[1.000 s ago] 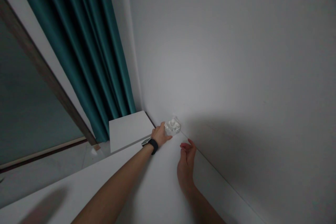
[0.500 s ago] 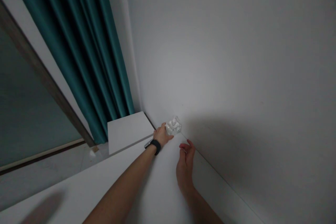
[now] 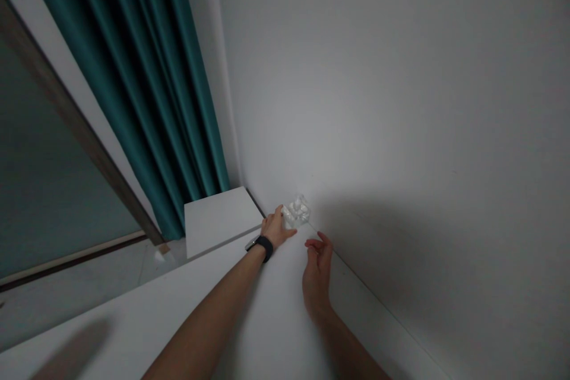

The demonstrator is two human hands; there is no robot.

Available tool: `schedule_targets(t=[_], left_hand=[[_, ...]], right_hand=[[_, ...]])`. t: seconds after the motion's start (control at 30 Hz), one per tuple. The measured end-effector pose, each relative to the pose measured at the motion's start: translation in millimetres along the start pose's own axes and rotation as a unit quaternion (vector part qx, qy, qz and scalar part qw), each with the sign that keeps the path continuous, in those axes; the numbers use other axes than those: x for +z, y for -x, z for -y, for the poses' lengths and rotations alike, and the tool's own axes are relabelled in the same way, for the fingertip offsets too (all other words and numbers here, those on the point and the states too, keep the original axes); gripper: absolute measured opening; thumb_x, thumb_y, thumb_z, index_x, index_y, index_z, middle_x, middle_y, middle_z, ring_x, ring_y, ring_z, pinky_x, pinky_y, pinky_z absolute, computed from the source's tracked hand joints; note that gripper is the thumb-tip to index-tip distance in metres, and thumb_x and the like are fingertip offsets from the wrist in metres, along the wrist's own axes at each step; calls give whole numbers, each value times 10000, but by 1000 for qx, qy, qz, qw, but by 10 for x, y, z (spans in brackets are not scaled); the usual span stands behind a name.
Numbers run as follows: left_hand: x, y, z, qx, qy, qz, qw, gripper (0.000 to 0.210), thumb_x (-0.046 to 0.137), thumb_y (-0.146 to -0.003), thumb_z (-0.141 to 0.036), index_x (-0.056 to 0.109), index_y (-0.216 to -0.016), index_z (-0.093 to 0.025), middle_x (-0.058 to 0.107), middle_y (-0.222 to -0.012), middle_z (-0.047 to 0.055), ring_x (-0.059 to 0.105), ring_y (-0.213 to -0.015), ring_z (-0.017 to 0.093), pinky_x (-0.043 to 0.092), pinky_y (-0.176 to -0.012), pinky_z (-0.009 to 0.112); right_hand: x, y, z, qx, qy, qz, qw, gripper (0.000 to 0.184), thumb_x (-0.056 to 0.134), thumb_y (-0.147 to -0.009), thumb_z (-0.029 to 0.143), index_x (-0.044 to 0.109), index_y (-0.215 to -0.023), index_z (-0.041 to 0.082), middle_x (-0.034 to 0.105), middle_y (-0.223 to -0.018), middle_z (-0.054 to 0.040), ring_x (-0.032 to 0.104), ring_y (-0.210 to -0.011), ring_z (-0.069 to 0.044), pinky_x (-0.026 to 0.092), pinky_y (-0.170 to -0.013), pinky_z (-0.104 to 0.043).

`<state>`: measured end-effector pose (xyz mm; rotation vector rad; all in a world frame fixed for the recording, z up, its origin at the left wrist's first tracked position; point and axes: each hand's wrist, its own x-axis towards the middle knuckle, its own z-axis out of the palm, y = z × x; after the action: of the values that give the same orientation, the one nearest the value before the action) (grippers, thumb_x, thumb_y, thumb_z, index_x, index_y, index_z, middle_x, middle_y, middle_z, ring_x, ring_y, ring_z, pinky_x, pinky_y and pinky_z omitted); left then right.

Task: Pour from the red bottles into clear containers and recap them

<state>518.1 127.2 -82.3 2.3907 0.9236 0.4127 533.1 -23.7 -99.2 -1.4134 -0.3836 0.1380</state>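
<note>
Plastic (image 3: 299, 211), clear and crumpled, already sits on the tabletop (image 3: 271, 320) by the wall (image 3: 356, 101), my spread left hand (image 3: 274, 233) not yet off it, and whether my half-curled right hand (image 3: 317, 273) pinches anything I can't tell.

Clear bundle (image 3: 298, 211): thin plastic by the look, crinkled, glossy. Desk (image 3: 271, 314): smooth, white, low sheen. Wall (image 3: 365, 101): matt, mostly smooth. Curtain (image 3: 129, 65): teal cloth, folded, soft sheen. Door frame (image 3: 78, 122): wood-look, dull. Floor (image 3: 111, 282): smooth, slightly glossy. Watch strap (image 3: 268, 247): dark, matt.
</note>
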Motion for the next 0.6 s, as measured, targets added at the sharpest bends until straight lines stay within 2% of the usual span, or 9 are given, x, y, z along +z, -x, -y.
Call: schedule_targets(t=[0.23,0.3,0.47,0.6], left_hand=[[-68,167,10,53,-18,-56,997,854,777,-752,-316,294,-1441,-166,478,-1412,150,430,-1316,320,338,-1083,434],[-133,255,4,70,-26,-70,995,748,750,-776,-310,349,-1395,-187,490,-1373,121,439,-1289,299,349,-1067,427],[-306,539,-18,73,-54,-96,991,269,612,-874,-254,530,-1122,-194,561,-1169,84,505,-1149,269,402,-966,402],[-427,815,0,85,-88,-86,989,109,613,-856,-226,580,-958,-204,604,-1054,70,531,-1074,276,411,-904,399]], right_hand=[[-12,-44,-35,-19,-18,22,999,359,474,-872,337,472,-1218,240,581,-946,-26,570,-924,-202,444,-900,-381],[-15,-48,-28,-28,-20,29,999,350,484,-872,337,483,-1208,236,589,-927,-25,578,-913,-203,452,-882,-380],[-24,-54,12,-33,-19,46,998,339,505,-843,327,514,-1168,232,601,-885,-16,589,-848,-198,471,-820,-371],[-26,-24,76,-44,-25,87,995,312,517,-817,334,549,-1108,226,604,-822,-2,592,-785,-195,485,-760,-358]])
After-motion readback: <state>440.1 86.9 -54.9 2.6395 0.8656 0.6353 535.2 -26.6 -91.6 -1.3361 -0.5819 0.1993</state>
